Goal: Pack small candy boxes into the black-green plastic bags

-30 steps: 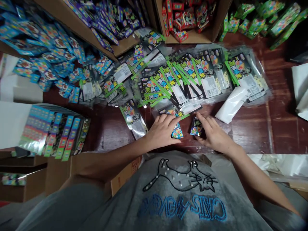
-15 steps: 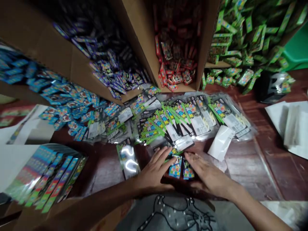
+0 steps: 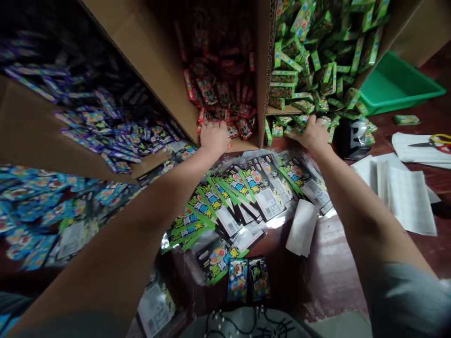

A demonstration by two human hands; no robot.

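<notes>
My left hand (image 3: 214,137) reaches into the front of a cardboard box of small red packets (image 3: 243,126). Its fingers are curled down on a red packet, their tips partly hidden. To the right, my right hand (image 3: 314,135) is at a heap of small green packets (image 3: 301,121), thumb spread from the fingers, touching the heap. Close to my body, a blue packet (image 3: 237,279) and a dark packet (image 3: 259,278) lie side by side on the table. Black-and-green printed plastic bags (image 3: 225,202) lie overlapping between the hands and these packets.
Purple-edged packets (image 3: 120,136) fill a box at left; blue packets (image 3: 38,202) spread beyond it. At right are a green tray (image 3: 398,89), a black container (image 3: 352,138), scissors (image 3: 437,143) and white paper sheets (image 3: 412,197). A folded white paper (image 3: 302,227) lies near the bags.
Both hands have left the two small packets near my body and moved forward, the left to the red packets, the right to the green ones. The view has shifted right.
</notes>
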